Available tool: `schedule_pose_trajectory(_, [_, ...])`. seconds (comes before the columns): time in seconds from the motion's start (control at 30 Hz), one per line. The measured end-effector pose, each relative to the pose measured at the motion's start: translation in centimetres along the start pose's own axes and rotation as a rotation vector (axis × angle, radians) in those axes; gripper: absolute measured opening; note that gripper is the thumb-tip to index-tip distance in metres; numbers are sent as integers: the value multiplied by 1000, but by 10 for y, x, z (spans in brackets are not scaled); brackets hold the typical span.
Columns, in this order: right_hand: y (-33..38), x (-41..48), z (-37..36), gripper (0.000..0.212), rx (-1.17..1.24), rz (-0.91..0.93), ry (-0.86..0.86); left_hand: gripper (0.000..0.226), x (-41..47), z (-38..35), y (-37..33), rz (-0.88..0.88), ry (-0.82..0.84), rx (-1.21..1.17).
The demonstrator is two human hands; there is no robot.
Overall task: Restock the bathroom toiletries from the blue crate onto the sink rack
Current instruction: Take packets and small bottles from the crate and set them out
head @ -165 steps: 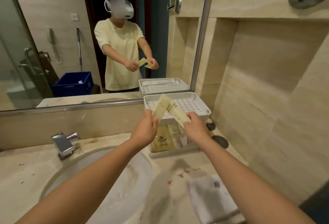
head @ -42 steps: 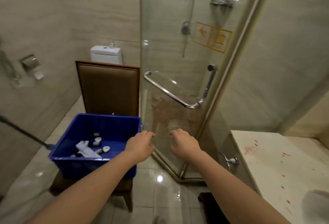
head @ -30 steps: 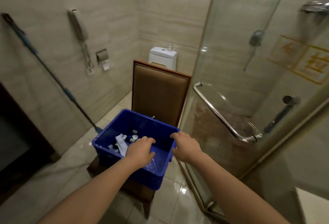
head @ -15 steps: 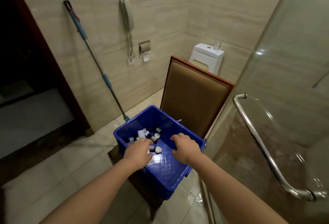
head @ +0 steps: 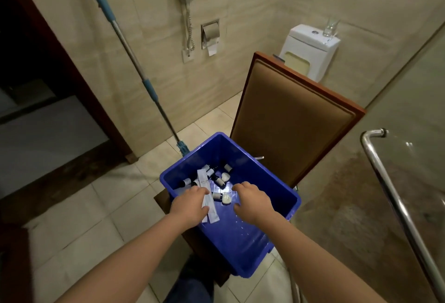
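The blue crate (head: 284, 208) stands on a chair seat below me. On its floor lie several small dark-capped bottles (head: 219, 181) and long white sachets (head: 211, 211). My left hand (head: 190, 205) is down inside the crate at its left side. Its fingers bend down over the white sachets and the thumb lies against them, with no grip showing. My right hand (head: 252, 202) hovers in the crate's middle, fingers loosely curled and holding nothing, just right of a small round white piece (head: 226, 198). The sink rack is out of view.
The brown padded chair back (head: 289, 119) rises behind the crate. A blue-handled mop (head: 134, 61) leans on the tiled wall at left. At right is the glass shower door with its metal handle (head: 395, 196); the toilet (head: 310, 52) is behind. A dark doorway (head: 36, 73) lies left.
I have turned from the sink and rack, where I held yellow sachets, to the crate. In the last half second both hands dropped lower into the crate, the left onto the white sachets.
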State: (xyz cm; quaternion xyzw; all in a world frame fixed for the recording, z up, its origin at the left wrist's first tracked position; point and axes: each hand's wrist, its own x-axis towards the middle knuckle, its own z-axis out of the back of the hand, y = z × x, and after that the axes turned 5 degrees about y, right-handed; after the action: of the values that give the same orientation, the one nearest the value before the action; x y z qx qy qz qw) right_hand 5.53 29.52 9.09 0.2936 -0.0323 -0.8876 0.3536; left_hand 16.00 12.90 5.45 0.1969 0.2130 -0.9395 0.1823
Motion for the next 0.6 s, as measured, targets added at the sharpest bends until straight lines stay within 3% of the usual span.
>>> schedule_pose_trajectory(0.33, [-2, 108, -22, 43, 115, -138, 176, 50, 113, -4, 55, 35, 221, -33])
schedule_pose_trajectory(0.47, [-1, 146, -42, 50, 192, -187, 240, 50, 149, -17, 75, 75, 324, -63])
schedule_pose_trajectory(0.6, [0, 184, -64, 50, 258, -227, 303, 40, 177, -37, 91, 124, 437, -130])
